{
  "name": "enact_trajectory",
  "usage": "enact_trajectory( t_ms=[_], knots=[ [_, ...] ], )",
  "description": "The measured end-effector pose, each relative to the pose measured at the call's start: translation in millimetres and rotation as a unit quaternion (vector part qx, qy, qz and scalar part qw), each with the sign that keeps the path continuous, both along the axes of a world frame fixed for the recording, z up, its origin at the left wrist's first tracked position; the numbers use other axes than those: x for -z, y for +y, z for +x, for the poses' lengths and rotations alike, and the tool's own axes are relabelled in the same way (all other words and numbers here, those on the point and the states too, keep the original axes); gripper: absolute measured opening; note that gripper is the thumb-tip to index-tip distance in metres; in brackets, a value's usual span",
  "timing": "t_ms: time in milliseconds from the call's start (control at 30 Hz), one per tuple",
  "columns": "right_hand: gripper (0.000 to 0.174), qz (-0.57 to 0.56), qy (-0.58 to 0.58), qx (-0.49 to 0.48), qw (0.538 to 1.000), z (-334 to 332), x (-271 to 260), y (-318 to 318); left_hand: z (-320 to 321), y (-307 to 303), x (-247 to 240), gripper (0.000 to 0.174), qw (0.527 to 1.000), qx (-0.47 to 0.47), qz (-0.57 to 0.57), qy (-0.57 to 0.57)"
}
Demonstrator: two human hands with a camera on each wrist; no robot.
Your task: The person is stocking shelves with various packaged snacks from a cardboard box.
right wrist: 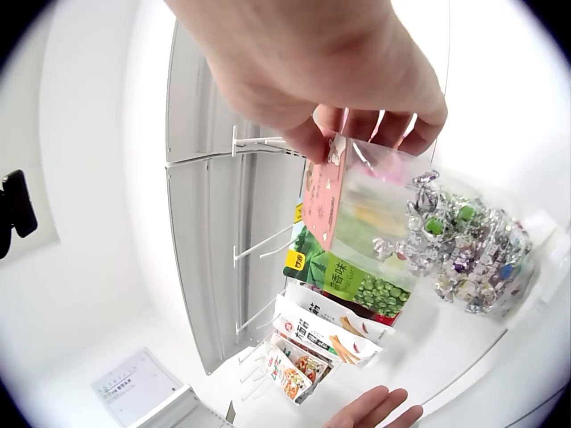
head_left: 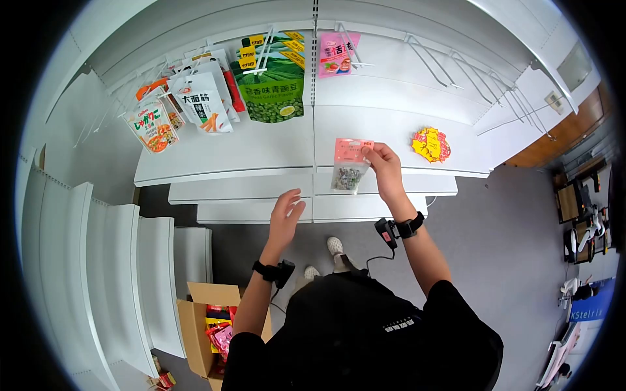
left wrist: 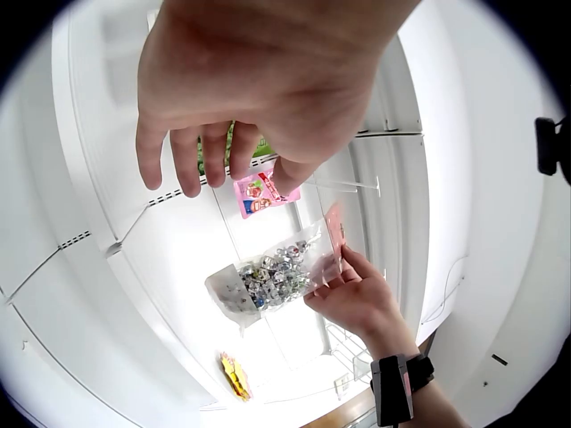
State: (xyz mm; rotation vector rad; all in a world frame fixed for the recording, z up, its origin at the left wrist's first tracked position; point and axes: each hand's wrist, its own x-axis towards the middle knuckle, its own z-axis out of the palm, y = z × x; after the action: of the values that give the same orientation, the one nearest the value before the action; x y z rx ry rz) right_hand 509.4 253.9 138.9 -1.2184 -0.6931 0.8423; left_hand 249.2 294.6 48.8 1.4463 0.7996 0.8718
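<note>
At the white shelf (head_left: 385,127), the right hand (head_left: 386,171) pinches the pink header (head_left: 349,149) of a clear packet of foil-wrapped pieces (head_left: 347,177); the left hand (head_left: 285,215) is open, empty. Apparent step: packet positioning; the next move calls for a steady header grip.

"大面筋" on white pouch (head_left: 203,106)
</note>
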Motion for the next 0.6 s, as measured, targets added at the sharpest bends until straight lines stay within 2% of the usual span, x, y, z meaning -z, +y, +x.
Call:
enact_trajectory(
  t_ms=[400,600],
  knots=[
    [0.013,0.065,0.015,-0.040,0.997,43,-35,63,57,48,-34,0.031,0.999,-0.015,0.010,-0.034],
    [0.013,0.089,0.012,-0.055,0.994,59,-55,82,83,64,-49,0.032,1.000,-0.018,0.022,0.000]
  ],
)
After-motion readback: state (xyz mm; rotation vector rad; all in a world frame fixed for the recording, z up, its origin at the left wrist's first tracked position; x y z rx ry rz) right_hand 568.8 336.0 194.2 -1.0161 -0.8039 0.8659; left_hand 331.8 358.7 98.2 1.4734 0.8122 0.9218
